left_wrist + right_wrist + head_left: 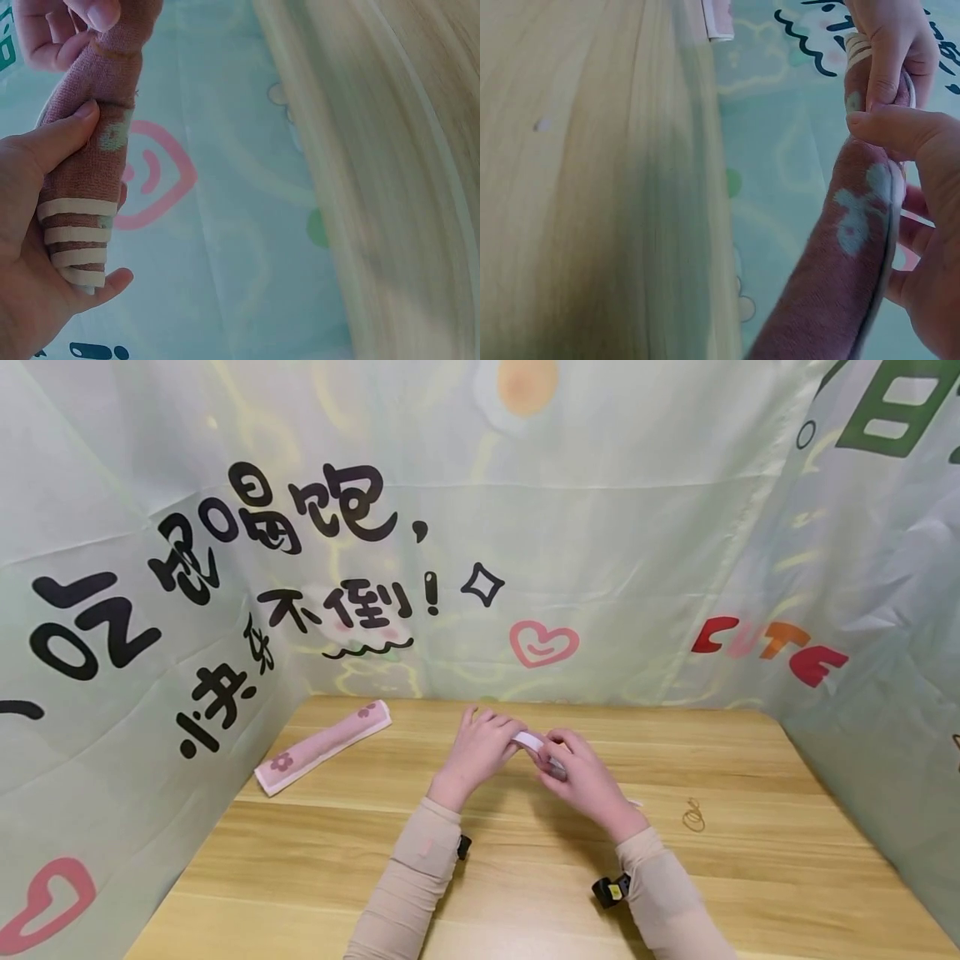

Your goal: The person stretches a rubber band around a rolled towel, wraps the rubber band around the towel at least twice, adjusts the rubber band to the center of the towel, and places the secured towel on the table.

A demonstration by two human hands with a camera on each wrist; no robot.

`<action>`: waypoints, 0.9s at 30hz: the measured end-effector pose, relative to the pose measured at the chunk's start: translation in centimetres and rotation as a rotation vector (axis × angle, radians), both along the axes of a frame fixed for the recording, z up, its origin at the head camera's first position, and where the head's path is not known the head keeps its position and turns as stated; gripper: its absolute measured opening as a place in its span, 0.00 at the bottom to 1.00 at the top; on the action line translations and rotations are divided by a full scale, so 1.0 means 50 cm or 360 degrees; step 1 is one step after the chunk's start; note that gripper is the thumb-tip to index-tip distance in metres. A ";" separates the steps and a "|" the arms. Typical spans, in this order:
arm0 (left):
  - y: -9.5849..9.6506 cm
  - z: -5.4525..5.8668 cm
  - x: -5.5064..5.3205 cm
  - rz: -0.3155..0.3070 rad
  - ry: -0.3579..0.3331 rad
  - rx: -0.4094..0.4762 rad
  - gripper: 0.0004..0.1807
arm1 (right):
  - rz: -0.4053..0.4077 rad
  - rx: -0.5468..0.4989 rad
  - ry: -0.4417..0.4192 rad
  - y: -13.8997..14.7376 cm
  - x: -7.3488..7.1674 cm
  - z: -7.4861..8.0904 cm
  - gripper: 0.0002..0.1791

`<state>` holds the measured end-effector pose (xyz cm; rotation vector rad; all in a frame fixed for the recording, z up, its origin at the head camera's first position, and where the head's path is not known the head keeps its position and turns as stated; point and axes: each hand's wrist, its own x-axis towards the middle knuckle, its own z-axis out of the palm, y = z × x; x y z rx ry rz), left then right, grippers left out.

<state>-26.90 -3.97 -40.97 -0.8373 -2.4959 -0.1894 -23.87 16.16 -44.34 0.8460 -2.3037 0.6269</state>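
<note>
A rolled towel [94, 169], dusky pink with pale flower patches, is held up above the table between both hands. In the left wrist view, a cream strip [73, 205] winds several times round its lower end, and a thin orange-brown band [112, 52] circles it higher up. My left hand [483, 747] grips the wrapped part, thumb pressed along its side. Beyond the band, my right hand [588, 781] pinches the towel. The right wrist view has the right thumb lying across the roll [810, 285] close to the left hand [896, 45], its other fingers behind.
Another pink rolled towel [322, 747] with flower prints lies at the table's far left. Some tan rubber bands [693, 815] lie on the wooden table [750, 885] at right. A small white piece [634, 803] is partly hidden behind the right wrist. Printed fabric walls [637, 543] surround the table.
</note>
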 end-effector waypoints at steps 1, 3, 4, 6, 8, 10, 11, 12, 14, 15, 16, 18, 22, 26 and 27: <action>0.001 0.001 0.001 0.0000 -0.0008 -0.0003 0.13 | -0.0006 0.0012 -0.0002 0.000 0.000 0.000 0.14; 0.002 0.002 0.000 0.0010 -0.0029 -0.0005 0.14 | -0.0024 0.0033 -0.0002 0.002 -0.001 -0.002 0.15; 0.000 0.003 -0.001 0.0014 -0.0031 0.0002 0.14 | -0.0035 0.0040 0.0003 0.004 -0.003 -0.004 0.15; -0.004 0.005 -0.003 0.0028 -0.0032 0.0018 0.13 | -0.0059 0.0035 -0.0009 0.008 -0.005 -0.007 0.17; -0.012 0.009 -0.004 0.0050 -0.0031 0.0050 0.12 | -0.0084 0.0004 -0.0032 0.012 -0.005 -0.008 0.18; -0.020 0.013 -0.003 0.0074 -0.0035 0.0085 0.12 | -0.0100 -0.0038 -0.0047 0.015 -0.005 -0.008 0.18; -0.022 0.016 -0.003 0.0084 -0.0047 0.0095 0.12 | -0.0104 -0.0062 -0.0052 0.016 -0.004 -0.007 0.17; -0.024 0.018 -0.003 0.0088 -0.0057 0.0104 0.12 | -0.0108 -0.0083 -0.0046 0.017 -0.004 -0.007 0.17; -0.026 0.020 -0.003 0.0086 -0.0088 0.0113 0.12 | -0.0108 -0.0114 -0.0012 0.017 -0.004 -0.007 0.16; -0.026 0.021 -0.003 0.0078 -0.0103 0.0116 0.12 | -0.0096 -0.0131 0.0012 0.017 -0.004 -0.006 0.15; -0.025 0.021 -0.003 0.0072 -0.0119 0.0116 0.12 | -0.0074 -0.0149 0.0036 0.016 -0.005 -0.006 0.15; -0.024 0.022 -0.003 0.0058 -0.0137 0.0129 0.13 | -0.0013 -0.0172 0.0079 0.016 -0.008 -0.005 0.17; -0.022 0.022 -0.004 0.0037 -0.0168 0.0150 0.13 | 0.0149 -0.0188 0.0123 0.015 -0.011 -0.004 0.22; -0.022 0.021 -0.004 0.0034 -0.0215 0.0148 0.12 | 0.0194 -0.0207 0.0104 0.016 -0.009 -0.005 0.18; -0.021 0.020 -0.004 0.0035 -0.0227 0.0142 0.12 | 0.0188 -0.0211 0.0096 0.015 -0.008 -0.006 0.17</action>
